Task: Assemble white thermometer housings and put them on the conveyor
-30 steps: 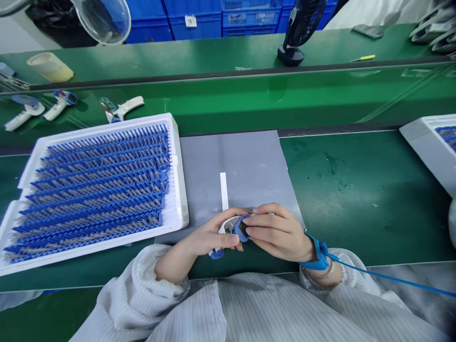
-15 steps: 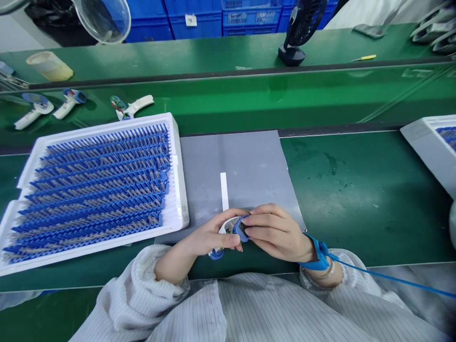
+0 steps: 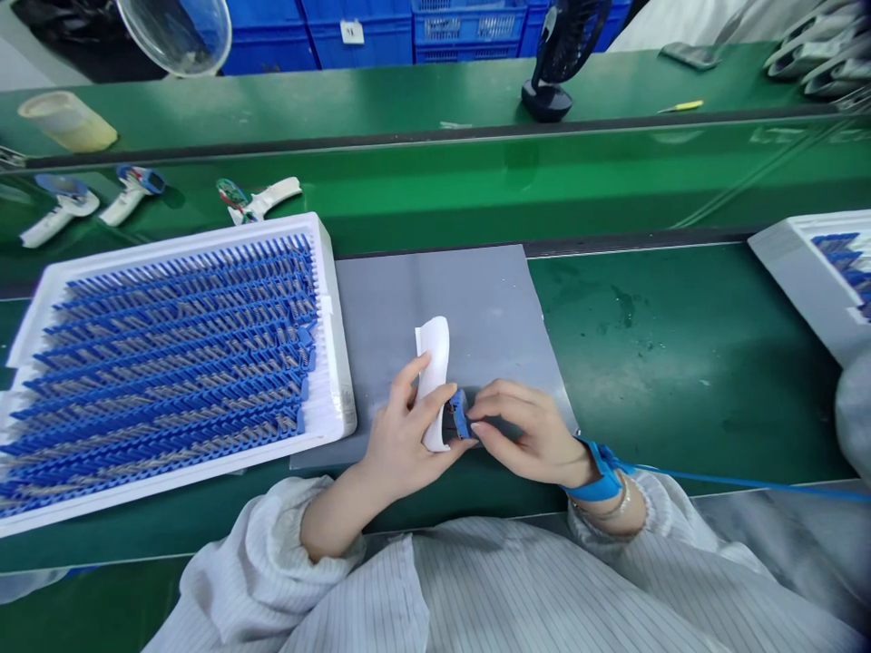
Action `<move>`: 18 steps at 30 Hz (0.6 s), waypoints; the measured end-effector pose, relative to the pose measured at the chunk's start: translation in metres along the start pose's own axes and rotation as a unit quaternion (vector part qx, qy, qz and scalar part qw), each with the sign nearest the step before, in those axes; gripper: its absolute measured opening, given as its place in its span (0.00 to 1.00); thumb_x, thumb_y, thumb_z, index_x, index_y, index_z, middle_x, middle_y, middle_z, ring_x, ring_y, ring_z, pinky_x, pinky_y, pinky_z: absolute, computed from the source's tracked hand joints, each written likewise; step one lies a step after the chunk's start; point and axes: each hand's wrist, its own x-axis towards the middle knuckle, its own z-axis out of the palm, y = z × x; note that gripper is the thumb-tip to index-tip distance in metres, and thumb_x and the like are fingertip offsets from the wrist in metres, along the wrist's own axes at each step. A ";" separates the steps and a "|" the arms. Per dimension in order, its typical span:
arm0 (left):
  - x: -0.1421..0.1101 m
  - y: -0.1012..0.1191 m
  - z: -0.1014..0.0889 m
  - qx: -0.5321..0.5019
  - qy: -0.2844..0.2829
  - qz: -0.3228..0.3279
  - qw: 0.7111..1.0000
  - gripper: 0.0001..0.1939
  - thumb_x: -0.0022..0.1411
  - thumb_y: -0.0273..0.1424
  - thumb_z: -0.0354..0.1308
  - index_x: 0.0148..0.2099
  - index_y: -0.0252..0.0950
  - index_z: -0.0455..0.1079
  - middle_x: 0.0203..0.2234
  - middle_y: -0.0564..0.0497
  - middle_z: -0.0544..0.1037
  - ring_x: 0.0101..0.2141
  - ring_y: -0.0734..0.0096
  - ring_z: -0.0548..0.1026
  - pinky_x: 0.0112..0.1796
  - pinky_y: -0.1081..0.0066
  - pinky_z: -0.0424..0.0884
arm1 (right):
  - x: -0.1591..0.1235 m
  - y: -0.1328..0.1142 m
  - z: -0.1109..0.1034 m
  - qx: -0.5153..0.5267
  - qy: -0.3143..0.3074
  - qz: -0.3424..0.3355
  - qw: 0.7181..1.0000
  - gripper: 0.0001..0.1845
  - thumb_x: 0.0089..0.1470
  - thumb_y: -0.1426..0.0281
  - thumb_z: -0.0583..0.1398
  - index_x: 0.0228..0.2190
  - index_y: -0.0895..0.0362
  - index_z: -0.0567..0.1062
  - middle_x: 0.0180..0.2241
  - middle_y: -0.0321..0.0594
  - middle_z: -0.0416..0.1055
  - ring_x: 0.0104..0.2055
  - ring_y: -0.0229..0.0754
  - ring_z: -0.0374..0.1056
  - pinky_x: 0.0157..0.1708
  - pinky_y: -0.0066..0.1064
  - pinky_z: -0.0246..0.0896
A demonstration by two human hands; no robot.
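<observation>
Over the grey mat (image 3: pixel 483 299), my left hand (image 3: pixel 408 431) is closed around a white handheld housing (image 3: pixel 434 363), which looks like an infrared thermometer shell. Its handle points away from me, with its broad white side turned to the left. At the near end of the housing sits a blue part (image 3: pixel 460 414) with a dark area beside it. My right hand (image 3: pixel 521 426) has its thumb and fingertips pinched at the right edge of this blue part. A blue wrist strap (image 3: pixel 599 472) with a cord goes around my right wrist.
A white foam tray (image 3: pixel 344 390) with rows of blue-edged pieces stands left. Part-assembled white devices (image 3: pixel 269 198) lie behind it. Another foam tray (image 3: pixel 803 281) is at right. On the back shelf are a black fan (image 3: pixel 562 59), a cup (image 3: pixel 72 122) and a yellow-handled tool (image 3: pixel 682 106).
The housing has turned in my left hand, so its broad white side now shows. My left fingers have shifted up along the handle. My right fingertips remain at the blue part.
</observation>
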 end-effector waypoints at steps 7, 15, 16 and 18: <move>-0.003 -0.005 0.003 0.116 0.002 0.062 0.991 0.22 0.56 0.37 0.57 0.52 0.40 0.59 0.56 0.36 0.55 0.34 0.66 0.73 0.29 0.68 0.71 | -0.004 0.005 0.004 -0.007 -0.065 0.060 0.996 0.04 0.50 0.75 0.52 0.25 0.57 0.64 0.24 0.35 0.62 0.25 0.36 0.57 0.26 0.27 0.53; -0.001 -0.006 0.003 0.153 -0.025 0.073 0.985 0.20 0.56 0.34 0.56 0.51 0.39 0.60 0.56 0.35 0.56 0.38 0.61 0.73 0.30 0.65 0.73 | -0.003 0.006 0.006 -0.043 -0.082 0.081 0.992 0.04 0.45 0.76 0.51 0.23 0.58 0.64 0.23 0.34 0.63 0.24 0.34 0.57 0.26 0.26 0.51; -0.001 -0.006 0.004 0.155 -0.026 0.074 0.985 0.20 0.56 0.34 0.56 0.51 0.39 0.60 0.56 0.35 0.56 0.38 0.61 0.73 0.31 0.66 0.73 | -0.003 0.006 0.007 -0.047 -0.081 0.082 0.992 0.04 0.44 0.76 0.51 0.22 0.58 0.64 0.23 0.34 0.63 0.24 0.34 0.57 0.26 0.25 0.51; -0.001 -0.006 0.004 0.157 -0.027 0.073 0.985 0.19 0.57 0.34 0.55 0.51 0.39 0.60 0.56 0.36 0.56 0.38 0.62 0.74 0.31 0.66 0.73 | -0.003 0.006 0.007 -0.058 -0.077 0.082 0.992 0.05 0.44 0.76 0.51 0.21 0.58 0.64 0.22 0.34 0.62 0.24 0.34 0.57 0.25 0.25 0.50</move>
